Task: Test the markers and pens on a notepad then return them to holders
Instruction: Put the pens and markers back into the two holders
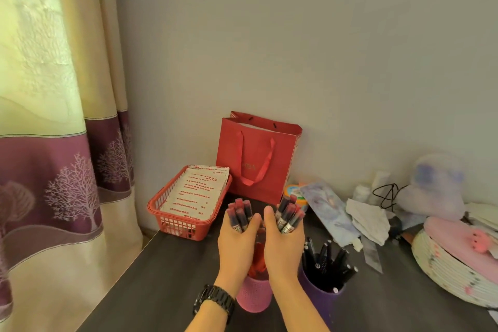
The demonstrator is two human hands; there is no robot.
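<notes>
My left hand grips a bunch of red-capped markers, caps pointing up and away. My right hand grips a second bunch of red-capped markers the same way. Both hands are side by side above a pink holder that stands on the dark desk; some red markers show inside it between my wrists. Just right of it a purple holder is packed with several black pens. A notepad is not clearly visible.
A red basket with printed sheets sits at the back left, a red paper bag behind it against the wall. Papers, a tape roll, a cable and a woven basket with pink items crowd the right. A curtain hangs left of the desk.
</notes>
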